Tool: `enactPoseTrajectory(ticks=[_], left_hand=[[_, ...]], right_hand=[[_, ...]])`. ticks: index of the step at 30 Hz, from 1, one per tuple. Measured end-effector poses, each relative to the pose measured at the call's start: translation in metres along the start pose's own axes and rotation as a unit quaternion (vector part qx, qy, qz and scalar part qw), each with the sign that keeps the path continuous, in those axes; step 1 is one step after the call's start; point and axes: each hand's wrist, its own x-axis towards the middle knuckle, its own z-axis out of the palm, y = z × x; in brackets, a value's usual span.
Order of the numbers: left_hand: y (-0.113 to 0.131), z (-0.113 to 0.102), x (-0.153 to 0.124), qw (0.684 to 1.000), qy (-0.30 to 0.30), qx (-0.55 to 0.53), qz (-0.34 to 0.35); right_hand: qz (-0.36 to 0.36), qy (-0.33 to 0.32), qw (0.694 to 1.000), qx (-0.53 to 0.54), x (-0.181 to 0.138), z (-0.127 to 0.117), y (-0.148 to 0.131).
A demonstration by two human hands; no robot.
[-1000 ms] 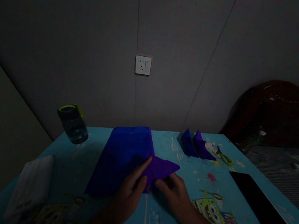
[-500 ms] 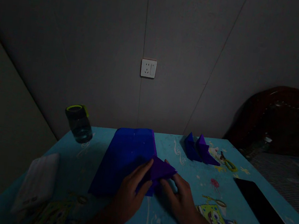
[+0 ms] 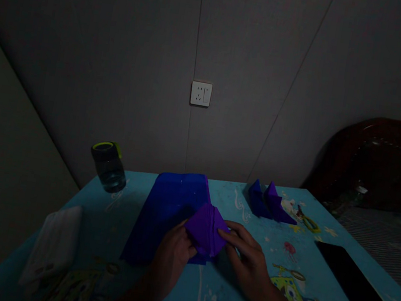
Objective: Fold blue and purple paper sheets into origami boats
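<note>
A piece of folded purple paper, diamond-shaped with a crease line down its middle, is held up between my two hands. My left hand grips it from the left and below, its fingertips partly hidden behind the paper. On the right edge, my right hand pinches it, one finger lying on the front face. Just behind and left of it lies a stack of blue sheets on the table.
Two folded paper boats, a blue one and a purple one, stand at the back right beside scissors. A black flat slab lies at the right. On the left are a water bottle and a white pack.
The purple paper has been turned from a flat, pointed shape into an upright diamond facing me. My left hand has shifted underneath it, and the view has moved slightly.
</note>
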Motion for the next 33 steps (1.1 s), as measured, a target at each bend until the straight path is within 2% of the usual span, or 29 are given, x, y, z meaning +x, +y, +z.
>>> enactPoseTrajectory(ticks=[3, 7, 15, 18, 21, 24, 27, 29, 31, 33], left_hand=[[0.001, -0.001, -0.003, 1.000, 0.009, 0.021, -0.004], [-0.001, -0.004, -0.006, 0.995, 0.023, 0.101, -0.001], [-0.004, 0.000, -0.004, 0.992, -0.005, 0.125, 0.010], [-0.002, 0.003, -0.005, 0.990, -0.013, 0.140, 0.009], [0.003, 0.002, -0.006, 0.978, -0.011, 0.207, 0.009], [0.012, -0.003, -0.006, 0.938, -0.023, 0.340, 0.066], [0.020, -0.007, -0.005, 0.851, -0.007, 0.501, 0.155], [0.022, -0.007, -0.005, 0.802, -0.002, 0.569, 0.180], [0.022, -0.005, -0.006, 0.783, -0.022, 0.593, 0.185], [0.020, -0.003, -0.007, 0.781, -0.044, 0.596, 0.182]], right_hand=[[-0.012, -0.006, 1.000, 0.004, 0.000, 0.000, -0.002], [-0.005, -0.003, 1.000, -0.004, 0.000, 0.004, -0.003], [0.104, 0.076, 0.992, 0.020, 0.000, 0.013, 0.001], [0.171, 0.091, 0.978, 0.075, 0.000, 0.014, -0.001], [0.215, 0.080, 0.967, 0.114, 0.001, 0.013, -0.002], [0.200, 0.008, 0.975, 0.092, 0.004, 0.007, -0.005], [0.145, -0.078, 0.985, 0.052, 0.008, 0.000, -0.011], [0.126, -0.112, 0.985, 0.044, 0.010, -0.003, -0.015], [0.128, -0.132, 0.982, 0.039, 0.011, -0.005, -0.017], [0.130, -0.140, 0.981, 0.027, 0.011, -0.006, -0.018]])
